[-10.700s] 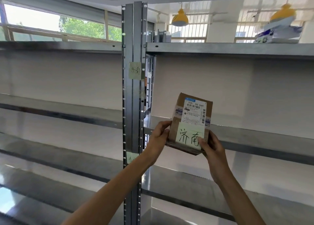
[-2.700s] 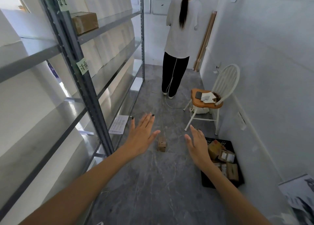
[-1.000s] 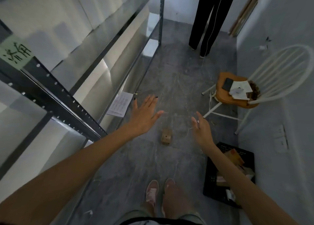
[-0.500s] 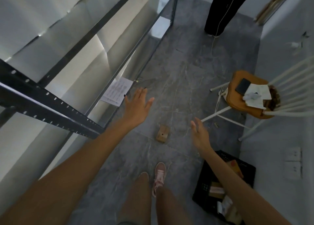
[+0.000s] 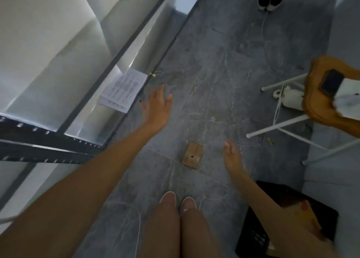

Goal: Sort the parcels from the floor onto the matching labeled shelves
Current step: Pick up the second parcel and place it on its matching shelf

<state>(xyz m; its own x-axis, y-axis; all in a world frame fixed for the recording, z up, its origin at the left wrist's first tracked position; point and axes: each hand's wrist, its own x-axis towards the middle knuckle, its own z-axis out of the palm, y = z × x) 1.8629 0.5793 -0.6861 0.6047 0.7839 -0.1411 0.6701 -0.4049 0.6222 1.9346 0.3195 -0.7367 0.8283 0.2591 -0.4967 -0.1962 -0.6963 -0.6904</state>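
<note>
A small brown cardboard parcel (image 5: 192,155) lies on the grey marbled floor (image 5: 214,63), with the left hand (image 5: 155,106) spread wide and empty at its eleven o'clock and the right hand (image 5: 231,156) relaxed and empty near its three o'clock.

A small brown cardboard parcel (image 5: 192,155) with a dark spot on its top face lies flat on the grey floor (image 5: 214,72), well apart from the metal shelves (image 5: 48,146) at left.
</note>
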